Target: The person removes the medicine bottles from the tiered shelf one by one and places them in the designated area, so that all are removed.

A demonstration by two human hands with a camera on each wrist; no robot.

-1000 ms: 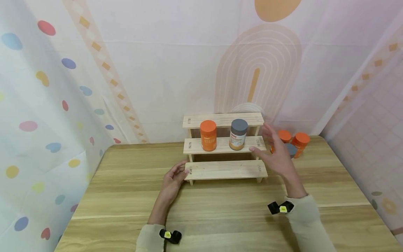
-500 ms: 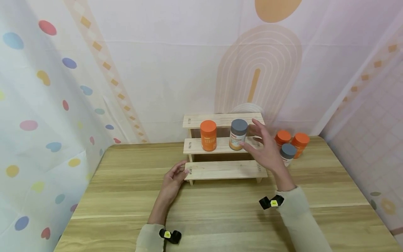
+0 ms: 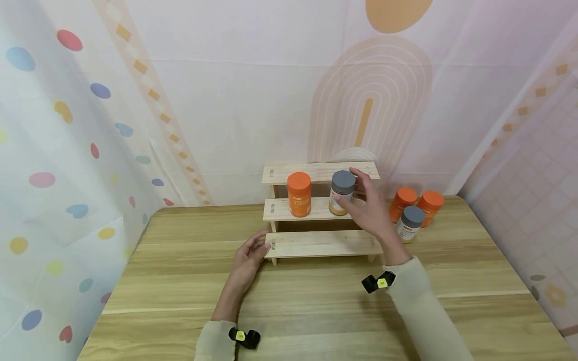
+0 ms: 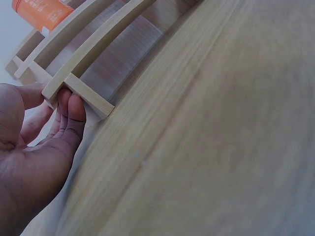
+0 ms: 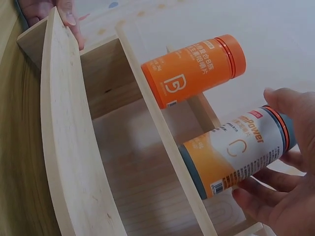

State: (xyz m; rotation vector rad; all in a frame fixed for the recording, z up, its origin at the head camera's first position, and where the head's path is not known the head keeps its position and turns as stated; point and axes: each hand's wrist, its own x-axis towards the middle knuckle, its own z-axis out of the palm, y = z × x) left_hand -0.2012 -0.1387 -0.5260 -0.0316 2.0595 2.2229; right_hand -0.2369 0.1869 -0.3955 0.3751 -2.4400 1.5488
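Note:
A three-step wooden display rack (image 3: pixel 322 244) stands against the back curtain. My left hand (image 3: pixel 248 258) grips the left end of its lowest step; in the left wrist view the thumb lies on top and the fingers (image 4: pixel 76 110) curl beneath the board. On the middle step, a grey-lidded vitamin bottle (image 3: pixel 341 193) stands upright, white and orange on its label. My right hand (image 3: pixel 370 208) holds this bottle from the right, thumb in front and fingers behind. Left of it, an orange vitamin bottle (image 3: pixel 299 195) stands on the same step, untouched.
Right of the rack, two orange-lidded bottles (image 3: pixel 431 201) and another grey-lidded bottle (image 3: pixel 410 223) stand close together on the wooden table (image 3: pixel 311 306). Patterned curtains (image 3: pixel 226 110) hang at the back and both sides.
My right hand has moved left from beside the rack to the grey-lidded vitamin bottle and closed round it. The left hand has kept its place on the lowest step.

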